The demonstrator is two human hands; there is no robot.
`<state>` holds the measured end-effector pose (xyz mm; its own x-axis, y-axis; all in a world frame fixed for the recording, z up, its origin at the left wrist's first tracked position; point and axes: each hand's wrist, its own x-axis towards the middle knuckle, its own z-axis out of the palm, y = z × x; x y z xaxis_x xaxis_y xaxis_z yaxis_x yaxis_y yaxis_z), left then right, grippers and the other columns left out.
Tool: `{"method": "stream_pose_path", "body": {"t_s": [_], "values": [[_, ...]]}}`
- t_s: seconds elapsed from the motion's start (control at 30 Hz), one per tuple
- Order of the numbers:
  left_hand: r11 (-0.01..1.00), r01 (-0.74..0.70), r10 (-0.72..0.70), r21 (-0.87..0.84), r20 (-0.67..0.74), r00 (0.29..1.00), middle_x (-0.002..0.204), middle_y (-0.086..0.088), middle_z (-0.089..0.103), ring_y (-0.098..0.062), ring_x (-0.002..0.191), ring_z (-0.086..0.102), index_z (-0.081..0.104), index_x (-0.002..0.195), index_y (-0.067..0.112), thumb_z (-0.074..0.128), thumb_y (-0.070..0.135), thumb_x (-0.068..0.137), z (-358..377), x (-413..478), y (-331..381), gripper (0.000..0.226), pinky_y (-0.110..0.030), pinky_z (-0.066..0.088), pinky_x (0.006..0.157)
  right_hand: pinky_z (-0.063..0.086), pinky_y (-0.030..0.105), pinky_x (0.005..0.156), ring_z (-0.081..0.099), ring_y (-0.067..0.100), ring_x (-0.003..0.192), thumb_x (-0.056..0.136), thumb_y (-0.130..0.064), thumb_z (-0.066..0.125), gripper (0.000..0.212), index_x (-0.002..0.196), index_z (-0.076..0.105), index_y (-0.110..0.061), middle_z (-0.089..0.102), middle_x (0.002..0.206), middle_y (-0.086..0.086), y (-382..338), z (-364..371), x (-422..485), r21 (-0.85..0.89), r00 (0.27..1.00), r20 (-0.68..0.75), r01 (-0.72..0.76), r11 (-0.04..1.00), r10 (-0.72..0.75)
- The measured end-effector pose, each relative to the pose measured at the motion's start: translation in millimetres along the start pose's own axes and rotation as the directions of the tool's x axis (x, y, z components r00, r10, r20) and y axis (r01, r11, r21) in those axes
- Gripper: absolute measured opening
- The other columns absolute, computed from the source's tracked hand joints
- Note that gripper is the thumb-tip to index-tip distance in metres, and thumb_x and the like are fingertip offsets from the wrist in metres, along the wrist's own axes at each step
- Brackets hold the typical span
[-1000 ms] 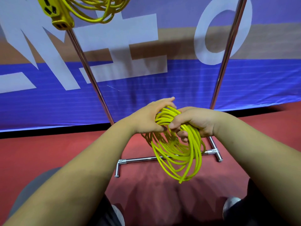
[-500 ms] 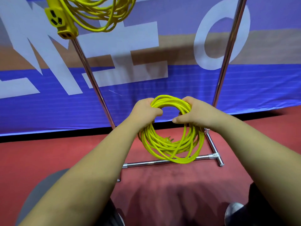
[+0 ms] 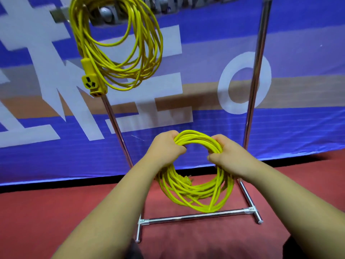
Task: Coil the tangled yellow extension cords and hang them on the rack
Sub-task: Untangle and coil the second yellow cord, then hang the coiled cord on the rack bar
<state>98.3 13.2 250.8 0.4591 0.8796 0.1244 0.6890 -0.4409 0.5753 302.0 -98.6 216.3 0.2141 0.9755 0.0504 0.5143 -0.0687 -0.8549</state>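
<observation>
I hold a coiled yellow extension cord [image 3: 194, 195] upright in front of me, low between the rack's two posts. My left hand [image 3: 164, 148] grips the coil's upper left and my right hand [image 3: 228, 155] grips its upper right, spreading it into a round ring. A second yellow cord coil [image 3: 119, 45] hangs from the rack's top bar at the upper left, its yellow socket block [image 3: 92, 81] dangling at the bottom. The metal rack [image 3: 255, 75] stands right behind the held coil.
The rack's floor bar [image 3: 194, 216] and its feet rest on red flooring [image 3: 37, 212]. A blue banner [image 3: 205, 34] with large white letters covers the wall behind. My knees show at the bottom edge.
The bunched coil was turned and opened into a round ring, with both hands now on its top. My view tilted upward, bringing the hanging coil and the top bar into sight.
</observation>
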Motion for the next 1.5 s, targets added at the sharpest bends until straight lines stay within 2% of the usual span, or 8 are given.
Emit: {"method": "stream_pose_path", "body": {"t_s": [0.33, 0.43, 0.53, 0.7, 0.87, 0.97, 1.17, 1.5], "values": [[0.988, -0.124, 0.135, 0.094, -0.124, 0.983, 0.060, 0.005, 0.063, -0.016, 0.067, 0.064, 0.062, 0.070, 0.027, 0.075, 0.028, 0.076, -73, 26, 74, 0.015, -0.026, 0.043, 0.056, 0.048, 0.034, 0.061, 0.055, 0.012, 0.056, 0.083, -0.026, 0.082, 0.013, 0.089, 0.070, -0.022, 0.062, 0.063, -0.004, -79, -89, 25, -0.047, 0.987, -0.125, 0.093, 0.995, -0.098], [0.976, -0.187, 0.204, 0.106, -0.172, 0.964, 0.071, 0.002, 0.068, -0.016, 0.071, 0.067, 0.061, 0.081, 0.021, 0.075, 0.029, 0.079, -95, 33, 97, 0.016, -0.033, 0.051, 0.067, 0.052, 0.039, 0.061, 0.057, 0.015, 0.058, 0.082, -0.025, 0.081, 0.012, 0.084, 0.070, -0.023, 0.066, 0.065, 0.001, -109, -117, 31, -0.120, 0.972, -0.160, 0.156, 0.980, -0.174], [0.952, -0.276, 0.300, 0.133, -0.221, 0.928, 0.075, 0.006, 0.064, -0.008, 0.070, 0.059, 0.056, 0.088, 0.025, 0.079, 0.039, 0.079, -122, 37, 122, 0.029, -0.031, 0.041, 0.064, 0.059, 0.045, 0.068, 0.069, 0.027, 0.067, 0.082, -0.030, 0.082, 0.014, 0.084, 0.071, -0.022, 0.073, 0.073, 0.007, -135, -146, 33, -0.174, 0.958, -0.185, 0.188, 0.967, -0.220], [0.886, -0.426, 0.452, 0.184, -0.132, 0.882, 0.082, 0.001, 0.064, -0.020, 0.081, 0.065, 0.054, 0.097, 0.026, 0.080, 0.054, 0.082, -166, 51, 173, 0.041, -0.039, 0.052, 0.072, 0.060, 0.049, 0.072, 0.076, 0.030, 0.079, 0.082, -0.022, 0.085, 0.010, 0.090, 0.079, -0.020, 0.077, 0.077, 0.005, -170, -195, 39, -0.051, 0.935, -0.240, 0.256, 0.965, -0.261], [0.822, -0.529, 0.561, 0.211, -0.146, 0.815, 0.091, 0.007, 0.063, -0.012, 0.084, 0.063, 0.049, 0.120, 0.025, 0.076, 0.055, 0.087, -195, 69, 227, 0.052, -0.032, 0.049, 0.068, 0.043, 0.037, 0.061, 0.052, 0.020, 0.061, 0.079, -0.021, 0.084, 0.016, 0.093, 0.078, -0.017, 0.063, 0.067, 0.004, -196, -244, 55, -0.037, 0.901, -0.341, 0.272, 0.962, -0.268], [0.795, -0.508, 0.573, 0.332, -0.137, 0.808, 0.094, -0.003, 0.061, -0.023, 0.082, 0.058, 0.044, 0.121, 0.019, 0.067, 0.045, 0.096, -205, 91, 253, 0.043, -0.034, 0.040, 0.066, 0.043, 0.034, 0.059, 0.051, 0.018, 0.061, 0.079, -0.024, 0.084, 0.018, 0.093, 0.077, -0.016, 0.059, 0.066, 0.002, -207, -264, 66, -0.066, 0.872, -0.396, 0.286, 0.956, -0.288], [0.771, -0.459, 0.571, 0.440, -0.160, 0.805, 0.092, -0.010, 0.060, -0.027, 0.079, 0.060, 0.040, 0.118, 0.019, 0.058, 0.027, 0.099, -212, 130, 283, 0.027, -0.041, 0.049, 0.066, 0.047, 0.028, 0.053, 0.058, 0.015, 0.059, 0.079, -0.026, 0.083, 0.020, 0.096, 0.074, -0.021, 0.066, 0.072, 0.000, -220, -293, 86, -0.162, 0.812, -0.490, 0.272, 0.949, -0.316], [0.807, -0.347, 0.458, 0.477, -0.135, 0.879, 0.095, -0.004, 0.062, -0.029, 0.088, 0.062, 0.042, 0.111, 0.024, 0.053, 0.065, 0.097, -206, 168, 275, 0.045, -0.051, 0.055, 0.083, 0.054, 0.026, 0.056, 0.066, 0.009, 0.065, 0.087, -0.039, 0.087, 0.029, 0.109, 0.073, -0.028, 0.074, 0.083, -0.005, -207, -301, 113, -0.064, 0.805, -0.461, 0.390, 0.919, -0.373]]}}
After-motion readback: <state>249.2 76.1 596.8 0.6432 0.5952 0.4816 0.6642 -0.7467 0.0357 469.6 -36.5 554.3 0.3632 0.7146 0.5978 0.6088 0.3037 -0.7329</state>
